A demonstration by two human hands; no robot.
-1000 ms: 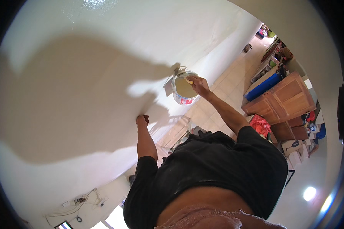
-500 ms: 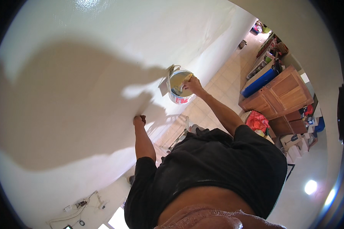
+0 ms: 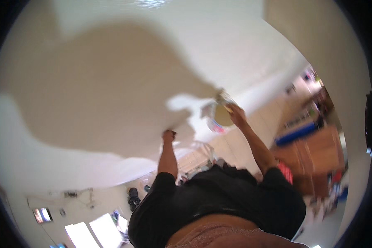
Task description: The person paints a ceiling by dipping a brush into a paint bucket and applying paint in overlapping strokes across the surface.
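Yellow-handled paintbrush (image 3: 228, 108), gripped in the right hand (image 3: 237, 116), points toward 11 o'clock; round white bucket (image 3: 216, 127) lies at 9 o'clock, farther from the curled left hand (image 3: 169, 134), whose hold I cannot tell

Beige tiled flr (image 3: 265, 120); brown wood cab. (image 3: 314, 155) on it, plus small dk item (image 3: 291, 89), prob. (blurred).

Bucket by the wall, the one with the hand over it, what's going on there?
A person in a black shirt has the right hand around a yellowish-handled tool at the mouth of a bucket holding beige material. The left hand, fingers curled, is by the pale wall; whether it touches is unclear. The tool's head is too blurred to identify.
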